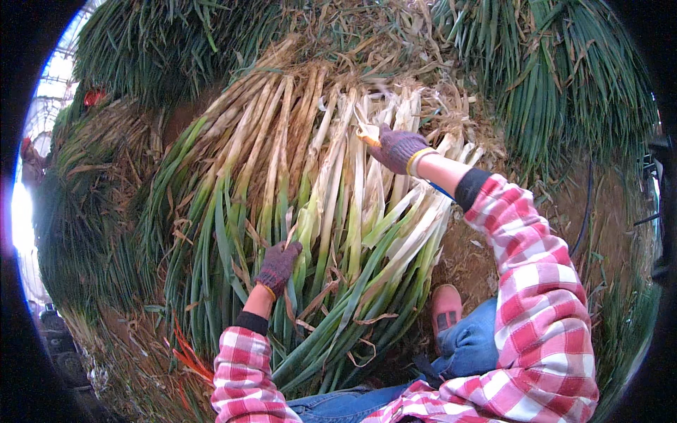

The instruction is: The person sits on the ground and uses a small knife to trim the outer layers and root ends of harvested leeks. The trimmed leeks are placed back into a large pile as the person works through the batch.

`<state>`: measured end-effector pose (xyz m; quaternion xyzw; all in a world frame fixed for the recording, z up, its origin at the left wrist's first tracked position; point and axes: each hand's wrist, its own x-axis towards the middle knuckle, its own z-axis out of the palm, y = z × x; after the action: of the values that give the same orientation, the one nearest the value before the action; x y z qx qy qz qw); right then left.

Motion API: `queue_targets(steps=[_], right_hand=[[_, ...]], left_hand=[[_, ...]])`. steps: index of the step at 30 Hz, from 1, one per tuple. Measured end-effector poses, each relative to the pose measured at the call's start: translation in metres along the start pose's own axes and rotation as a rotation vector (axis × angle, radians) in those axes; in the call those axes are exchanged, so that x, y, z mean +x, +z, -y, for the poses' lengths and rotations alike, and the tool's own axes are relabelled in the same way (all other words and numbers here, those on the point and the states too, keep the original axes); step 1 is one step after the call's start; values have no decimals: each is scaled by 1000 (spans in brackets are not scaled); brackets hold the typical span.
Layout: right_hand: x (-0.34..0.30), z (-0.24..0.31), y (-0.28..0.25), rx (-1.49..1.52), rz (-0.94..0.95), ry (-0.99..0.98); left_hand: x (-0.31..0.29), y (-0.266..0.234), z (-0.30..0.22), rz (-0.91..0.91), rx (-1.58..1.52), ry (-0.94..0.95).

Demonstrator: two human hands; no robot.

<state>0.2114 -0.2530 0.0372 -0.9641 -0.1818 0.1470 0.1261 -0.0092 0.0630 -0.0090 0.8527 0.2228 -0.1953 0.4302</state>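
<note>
A broad heap of long green onions (275, 141) lies before me, with roots and pale stalks at the far end and green leaves toward me. My left hand (278, 266), in a dark knitted glove, is closed around the green part of one green onion (308, 224). Over the white stalks, my right hand (396, 149), gloved the same way with a yellow cuff, is closed on a small yellow-and-white thing (368, 135); its kind is not clear. A bit of blue (442, 190) shows beneath my right wrist.
More green onion piles stand at the back left (155, 49), back right (564, 84) and left (84, 211). Dry peelings (381, 42) litter the far ground. Orange strips (189, 352) lie near my left sleeve. A dark hose or cord (589, 204) runs at the right.
</note>
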Motion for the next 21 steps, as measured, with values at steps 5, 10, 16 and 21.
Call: queue_targets(steps=[5,10,16,21], right_hand=[[44,-7,10,-7,8,214],[23,-3,12,-35,77,142],[-42,22,7,-36,127,-52],[-82,32,25,-31,226,-167]], left_hand=[[-2,-2,-2,37,-65,-58],[3,-4,12,109,-67,3],[-19,21,-9,178,269,166],[-47,31,-46,358,619,496]])
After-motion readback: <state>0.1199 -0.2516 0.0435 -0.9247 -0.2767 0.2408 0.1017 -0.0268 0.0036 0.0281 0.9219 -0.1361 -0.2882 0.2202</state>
